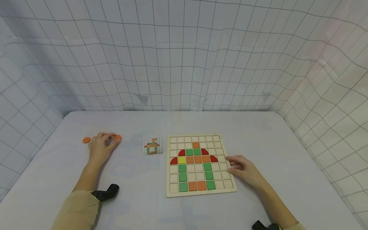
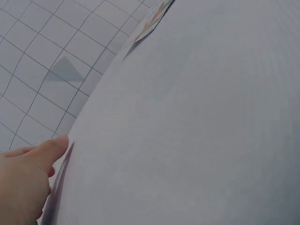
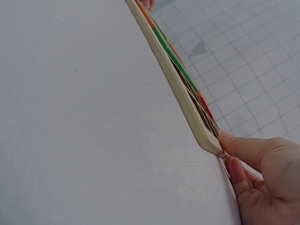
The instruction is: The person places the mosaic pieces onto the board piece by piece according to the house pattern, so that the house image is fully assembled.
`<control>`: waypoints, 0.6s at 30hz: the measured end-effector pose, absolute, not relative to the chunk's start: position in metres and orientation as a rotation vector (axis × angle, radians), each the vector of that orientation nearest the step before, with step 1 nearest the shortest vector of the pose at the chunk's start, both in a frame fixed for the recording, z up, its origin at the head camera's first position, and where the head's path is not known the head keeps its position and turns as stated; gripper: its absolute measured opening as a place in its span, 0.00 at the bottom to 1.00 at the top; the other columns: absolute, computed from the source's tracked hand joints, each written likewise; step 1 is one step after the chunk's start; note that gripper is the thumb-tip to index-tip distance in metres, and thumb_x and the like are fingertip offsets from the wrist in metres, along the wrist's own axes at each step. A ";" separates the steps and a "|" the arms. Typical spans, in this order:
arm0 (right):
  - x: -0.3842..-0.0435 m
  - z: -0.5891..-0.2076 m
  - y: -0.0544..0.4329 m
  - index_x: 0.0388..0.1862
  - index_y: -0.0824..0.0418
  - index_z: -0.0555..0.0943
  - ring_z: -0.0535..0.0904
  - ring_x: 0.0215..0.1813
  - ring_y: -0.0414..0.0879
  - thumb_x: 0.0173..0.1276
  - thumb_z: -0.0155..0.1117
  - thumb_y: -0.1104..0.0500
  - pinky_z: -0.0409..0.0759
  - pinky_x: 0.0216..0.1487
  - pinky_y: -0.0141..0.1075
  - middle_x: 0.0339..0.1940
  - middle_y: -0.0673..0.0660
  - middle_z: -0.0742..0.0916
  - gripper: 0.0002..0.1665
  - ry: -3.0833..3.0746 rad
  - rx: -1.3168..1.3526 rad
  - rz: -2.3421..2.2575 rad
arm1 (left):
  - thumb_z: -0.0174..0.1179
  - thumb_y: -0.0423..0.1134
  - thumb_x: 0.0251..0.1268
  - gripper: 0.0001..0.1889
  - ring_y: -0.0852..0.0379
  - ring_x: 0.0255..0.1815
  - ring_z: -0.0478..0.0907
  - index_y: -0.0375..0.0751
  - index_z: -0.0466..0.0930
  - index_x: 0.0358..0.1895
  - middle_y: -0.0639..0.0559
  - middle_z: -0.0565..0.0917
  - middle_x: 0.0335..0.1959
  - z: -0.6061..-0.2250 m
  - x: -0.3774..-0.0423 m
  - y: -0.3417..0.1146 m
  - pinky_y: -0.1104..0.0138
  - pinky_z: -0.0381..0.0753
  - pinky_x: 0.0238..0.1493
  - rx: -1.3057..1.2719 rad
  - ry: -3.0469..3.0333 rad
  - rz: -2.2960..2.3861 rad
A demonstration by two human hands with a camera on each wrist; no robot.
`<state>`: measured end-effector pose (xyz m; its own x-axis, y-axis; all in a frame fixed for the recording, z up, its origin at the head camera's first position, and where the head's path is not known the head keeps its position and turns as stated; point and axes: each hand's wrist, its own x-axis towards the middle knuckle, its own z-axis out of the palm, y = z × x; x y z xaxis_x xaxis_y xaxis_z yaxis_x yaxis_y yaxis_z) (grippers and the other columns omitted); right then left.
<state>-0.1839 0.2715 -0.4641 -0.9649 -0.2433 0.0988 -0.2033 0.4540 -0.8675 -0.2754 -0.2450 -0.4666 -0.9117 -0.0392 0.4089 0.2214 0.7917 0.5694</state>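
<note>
My left hand (image 1: 101,147) is at the left of the table, its thumb and index finger pinching an orange disc (image 1: 117,137). Another orange disc (image 1: 86,140) lies just left of that hand. In the left wrist view the left hand (image 2: 28,176) hides the disc. A wooden grid board (image 1: 199,194) holds green, orange, yellow and red pieces set in a mushroom-like pattern. My right hand (image 1: 244,170) grips the board's right edge between thumb and fingers; the right wrist view shows the thumb of the right hand (image 3: 262,173) on the rim of the board (image 3: 180,93).
A small pattern card (image 1: 153,146) with a coloured grid picture lies between the left hand and the board. The white table (image 1: 138,204) ends at a grid-lined curtain (image 1: 184,64) at the back and sides. Black wrist cameras (image 1: 106,192) sit on both forearms.
</note>
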 end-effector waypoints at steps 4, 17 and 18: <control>-0.184 -0.464 0.272 0.55 0.66 0.75 0.73 0.42 0.40 0.57 0.67 0.62 0.73 0.40 0.26 0.44 0.59 0.78 0.26 2.646 -0.404 -1.566 | 0.61 0.41 0.59 0.16 0.38 0.43 0.66 0.33 0.77 0.44 0.36 0.74 0.41 -0.461 -0.278 -0.235 0.43 0.53 0.46 -0.199 -2.525 -0.942; -0.184 -0.465 0.271 0.55 0.65 0.75 0.73 0.42 0.41 0.56 0.67 0.61 0.73 0.40 0.26 0.44 0.59 0.78 0.26 2.652 -0.401 -1.566 | 0.63 0.39 0.56 0.15 0.45 0.40 0.68 0.35 0.78 0.44 0.40 0.77 0.39 -0.431 -0.292 -0.168 0.55 0.56 0.41 -0.396 -2.529 -1.014; -0.184 -0.465 0.271 0.55 0.65 0.75 0.73 0.42 0.41 0.57 0.67 0.61 0.73 0.40 0.26 0.43 0.59 0.78 0.26 2.654 -0.400 -1.563 | 0.64 0.39 0.56 0.15 0.45 0.40 0.68 0.35 0.78 0.44 0.40 0.77 0.38 -0.429 -0.293 -0.161 0.55 0.57 0.40 -0.416 -2.527 -1.018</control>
